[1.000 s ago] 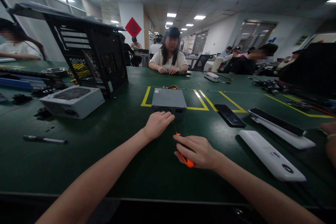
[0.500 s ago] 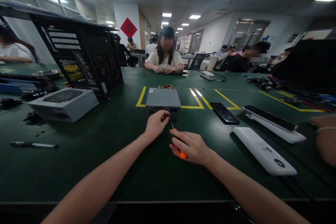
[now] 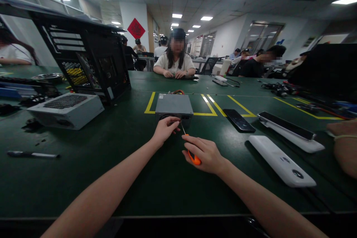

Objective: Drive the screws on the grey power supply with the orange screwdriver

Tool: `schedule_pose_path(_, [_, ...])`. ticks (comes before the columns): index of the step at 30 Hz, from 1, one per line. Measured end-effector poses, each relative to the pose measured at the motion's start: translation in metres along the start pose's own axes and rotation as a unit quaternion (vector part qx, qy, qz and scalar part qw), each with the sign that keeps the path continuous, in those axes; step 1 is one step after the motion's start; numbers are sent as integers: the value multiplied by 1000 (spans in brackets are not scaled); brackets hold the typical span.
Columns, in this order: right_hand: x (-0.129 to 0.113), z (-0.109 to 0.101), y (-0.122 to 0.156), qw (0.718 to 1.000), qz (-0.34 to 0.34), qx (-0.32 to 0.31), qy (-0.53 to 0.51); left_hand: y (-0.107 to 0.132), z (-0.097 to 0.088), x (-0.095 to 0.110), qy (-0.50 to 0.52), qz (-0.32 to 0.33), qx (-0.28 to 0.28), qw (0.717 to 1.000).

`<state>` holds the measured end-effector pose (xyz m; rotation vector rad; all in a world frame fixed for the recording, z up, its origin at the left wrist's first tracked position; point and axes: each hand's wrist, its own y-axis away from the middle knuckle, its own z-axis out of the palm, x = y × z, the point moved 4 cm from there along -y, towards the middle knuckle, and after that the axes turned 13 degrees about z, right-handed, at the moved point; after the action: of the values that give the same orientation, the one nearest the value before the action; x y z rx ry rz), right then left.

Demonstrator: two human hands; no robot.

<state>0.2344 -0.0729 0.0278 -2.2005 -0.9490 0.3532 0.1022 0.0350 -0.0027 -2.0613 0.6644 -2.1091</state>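
Observation:
A grey power supply box (image 3: 174,104) lies on the green table (image 3: 125,148) inside yellow tape lines. My left hand (image 3: 165,129) is at its near face, fingers pinched together close to the thin shaft of a screwdriver. What the fingers pinch is too small to see. My right hand (image 3: 205,153) is closed round the orange screwdriver handle (image 3: 194,159), and the shaft points up and left toward the box's near face.
A second pale power supply (image 3: 66,106) and a black computer case (image 3: 86,61) stand at the left, with a pen (image 3: 32,154) nearer. Phones (image 3: 238,120) and white devices (image 3: 281,160) lie to the right. Another person's arm (image 3: 344,145) rests at the right edge; several people sit across the table.
My left hand went from resting on the box's near edge to a pinch at the screwdriver tip. My right hand and the screwdriver shifted slightly closer to the box.

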Motion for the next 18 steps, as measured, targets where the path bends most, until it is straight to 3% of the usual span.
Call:
schedule_pose_path(4, [-2,-5,1,1000,-9,25,-5,1,-2,0,10,-23,25,999])
schedule_pose_path(8, [6,-7,0,998,29,53,5,2,-4,0,0,-29,39,999])
schedule_pose_path(18, [17,8,2,996,16,10,81,4,-5,3,-3,-27,34,999])
